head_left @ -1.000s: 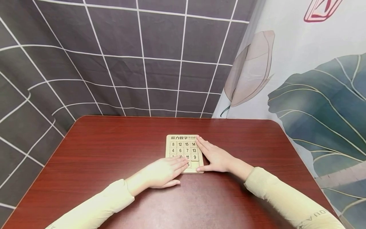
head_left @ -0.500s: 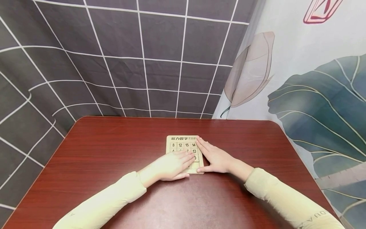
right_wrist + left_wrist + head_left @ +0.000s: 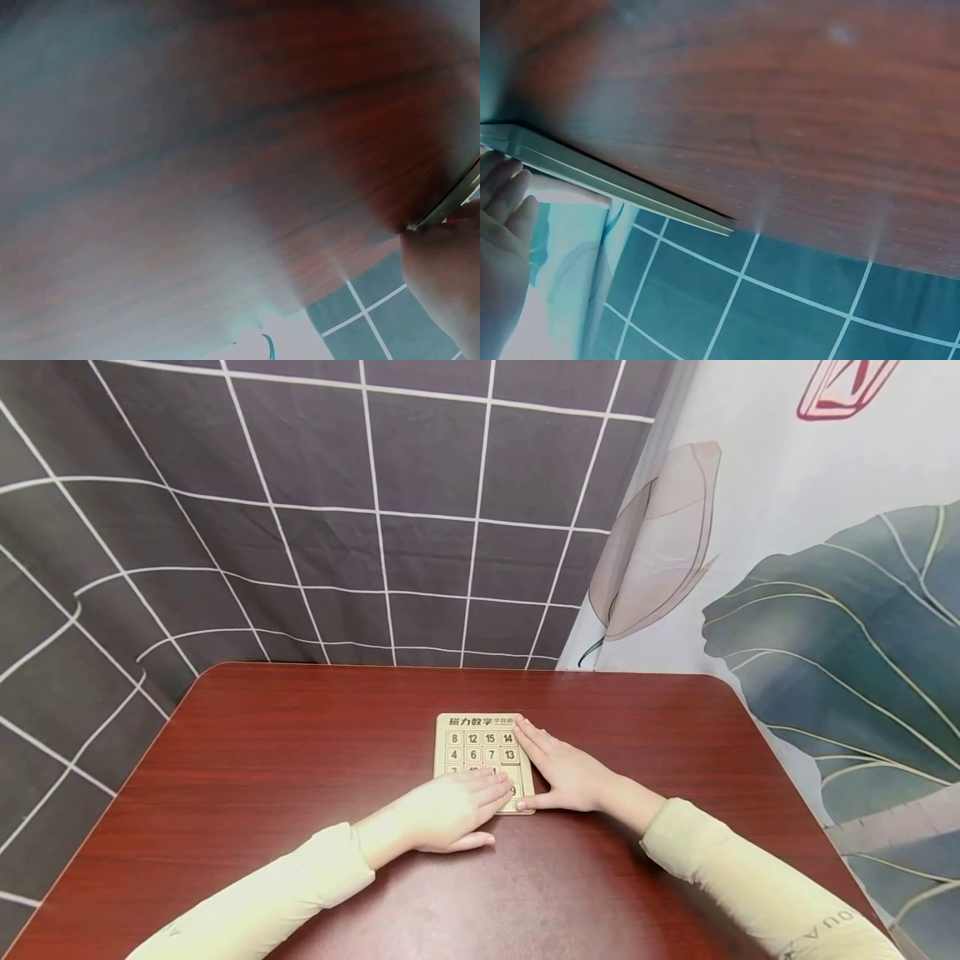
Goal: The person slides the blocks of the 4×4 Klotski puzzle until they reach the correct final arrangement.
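Observation:
A pale number sliding puzzle [image 3: 480,722] lies flat on the table, with dark lettering along its top and numbered square tiles below. My left hand [image 3: 456,810] lies over its lower rows, fingers straight, fingertips touching the tiles beside the 9 tile [image 3: 513,792]. Above the 9 is a gap in the third row's right column. Tiles under the left fingers are hidden. My right hand [image 3: 570,777] rests against the puzzle's right side, straight fingers at the upper corner and thumb at the lower corner. In the left wrist view the puzzle's edge [image 3: 622,180] shows beside the fingers.
The reddish-brown wooden table [image 3: 300,735] has rounded far corners. Behind it hangs a dark grey curtain [image 3: 427,560] with white grid lines. A white curtain [image 3: 750,527] with large leaf prints hangs at the right.
The left hand has moved up and right over the tiles, then back down a little. The 9 tile has slid down one row, leaving the gap above it. The right hand stays put.

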Demonstrator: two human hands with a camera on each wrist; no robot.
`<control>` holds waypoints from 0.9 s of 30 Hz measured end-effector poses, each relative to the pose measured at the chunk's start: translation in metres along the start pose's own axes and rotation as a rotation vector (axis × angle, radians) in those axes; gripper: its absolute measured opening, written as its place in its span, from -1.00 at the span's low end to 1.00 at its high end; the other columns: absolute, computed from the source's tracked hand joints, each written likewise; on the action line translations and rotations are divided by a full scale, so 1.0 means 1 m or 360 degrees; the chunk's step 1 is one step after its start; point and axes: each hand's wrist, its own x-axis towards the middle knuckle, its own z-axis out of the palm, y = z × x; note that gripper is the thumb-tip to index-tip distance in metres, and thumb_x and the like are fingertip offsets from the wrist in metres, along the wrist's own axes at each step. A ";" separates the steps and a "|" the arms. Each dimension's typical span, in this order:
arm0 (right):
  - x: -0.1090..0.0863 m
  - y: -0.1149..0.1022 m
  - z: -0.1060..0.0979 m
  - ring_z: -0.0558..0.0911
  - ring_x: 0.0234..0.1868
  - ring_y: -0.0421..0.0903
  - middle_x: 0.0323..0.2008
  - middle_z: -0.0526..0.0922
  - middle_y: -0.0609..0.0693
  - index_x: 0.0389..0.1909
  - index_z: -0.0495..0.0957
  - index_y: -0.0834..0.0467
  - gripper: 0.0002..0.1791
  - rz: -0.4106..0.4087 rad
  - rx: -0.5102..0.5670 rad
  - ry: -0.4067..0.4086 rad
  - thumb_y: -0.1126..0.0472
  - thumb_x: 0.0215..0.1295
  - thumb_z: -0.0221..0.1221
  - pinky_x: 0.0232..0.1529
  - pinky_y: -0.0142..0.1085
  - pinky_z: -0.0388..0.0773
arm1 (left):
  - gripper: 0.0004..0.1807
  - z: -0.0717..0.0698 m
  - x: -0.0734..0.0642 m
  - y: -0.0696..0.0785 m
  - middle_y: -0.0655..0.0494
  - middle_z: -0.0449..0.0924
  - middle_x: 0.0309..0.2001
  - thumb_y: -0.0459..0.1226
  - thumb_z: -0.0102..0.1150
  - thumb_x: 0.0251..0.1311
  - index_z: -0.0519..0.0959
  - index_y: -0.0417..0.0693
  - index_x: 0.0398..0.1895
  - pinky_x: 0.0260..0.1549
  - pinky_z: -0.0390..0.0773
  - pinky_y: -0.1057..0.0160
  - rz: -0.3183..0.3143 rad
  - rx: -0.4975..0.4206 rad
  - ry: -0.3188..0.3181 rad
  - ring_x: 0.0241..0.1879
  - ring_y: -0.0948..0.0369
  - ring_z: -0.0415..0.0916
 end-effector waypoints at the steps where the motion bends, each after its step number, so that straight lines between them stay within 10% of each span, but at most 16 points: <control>1: 0.000 0.000 0.000 0.05 0.72 0.21 0.73 -0.13 0.27 0.67 -0.03 0.40 0.26 0.0002 0.0004 0.0001 -0.33 0.30 0.33 0.69 0.12 0.17 | -0.31 0.001 -0.001 0.001 -0.04 0.53 0.48 0.15 0.00 0.56 0.50 -0.16 0.47 0.55 0.43 0.17 0.0005 -0.0002 0.0001 0.49 0.09 0.49; 27: 0.000 -0.001 -0.001 0.06 0.73 0.20 0.73 -0.13 0.25 0.67 -0.03 0.40 0.26 0.0014 -0.0022 -0.0016 -0.35 0.30 0.31 0.69 0.10 0.17 | -0.30 0.004 0.015 -0.026 -0.05 0.41 0.56 0.11 -0.02 0.58 0.41 -0.17 0.55 0.60 0.35 0.11 -0.0223 -0.0141 -0.0125 0.58 0.07 0.36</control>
